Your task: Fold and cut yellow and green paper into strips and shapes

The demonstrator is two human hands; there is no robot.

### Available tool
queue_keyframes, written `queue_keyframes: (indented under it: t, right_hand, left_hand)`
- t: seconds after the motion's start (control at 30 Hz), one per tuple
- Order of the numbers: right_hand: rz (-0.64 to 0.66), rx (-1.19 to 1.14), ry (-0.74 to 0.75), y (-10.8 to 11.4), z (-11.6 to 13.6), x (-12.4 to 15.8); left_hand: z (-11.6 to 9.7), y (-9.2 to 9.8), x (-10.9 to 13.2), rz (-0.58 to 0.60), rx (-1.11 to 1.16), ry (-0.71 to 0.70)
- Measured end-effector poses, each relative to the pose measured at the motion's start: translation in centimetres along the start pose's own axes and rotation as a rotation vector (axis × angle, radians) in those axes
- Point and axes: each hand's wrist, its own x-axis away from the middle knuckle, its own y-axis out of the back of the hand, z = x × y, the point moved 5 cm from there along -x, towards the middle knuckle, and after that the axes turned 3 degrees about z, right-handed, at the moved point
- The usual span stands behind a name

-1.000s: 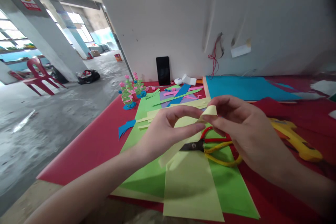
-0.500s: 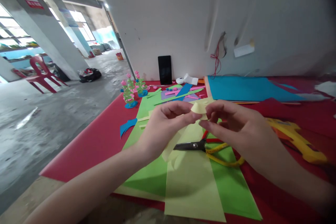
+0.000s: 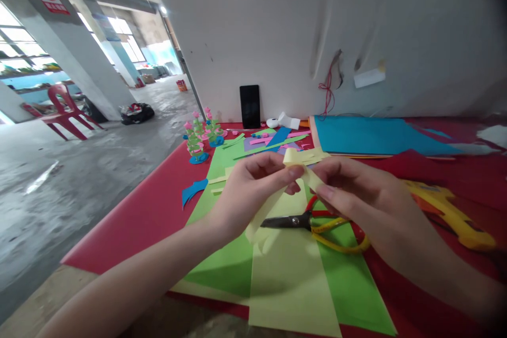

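A pale yellow paper strip is pinched between both hands above the table. My left hand grips it with thumb and fingers, and the strip's free end hangs down below that hand. My right hand holds the other part between thumb and forefinger, close against the left fingertips. Directly beneath the hands lie scissors with red and yellow handles, resting on a green sheet and a pale yellow sheet.
The red table carries paper scraps, small paper flower models, a blue sheet, a black phone leaning on the white board, and a yellow tool at right. Concrete floor and a red chair lie left.
The strip's upper end has been turned over from the right-hand side toward the left fingertips. Both hands stayed close together over the scissors.
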Motion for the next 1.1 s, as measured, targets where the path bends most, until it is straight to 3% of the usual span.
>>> queue_keyframes:
  t: [0.33,0.93,1.1]
  right_hand:
    - [0.058,-0.108,0.053,-0.2,-0.3,-0.2]
    - [0.059,-0.269,-0.051,-0.7,-0.9,-0.4]
    - [0.042,-0.334,-0.061,-0.3,-1.1,-0.7]
  left_hand:
    - [-0.1,-0.1,0.0,0.035,0.061,-0.018]
    - [0.4,-1.5,0.7,0.178,0.094,-0.024]
    - [-0.1,-1.4,1.0,0.184,-0.050,-0.108]
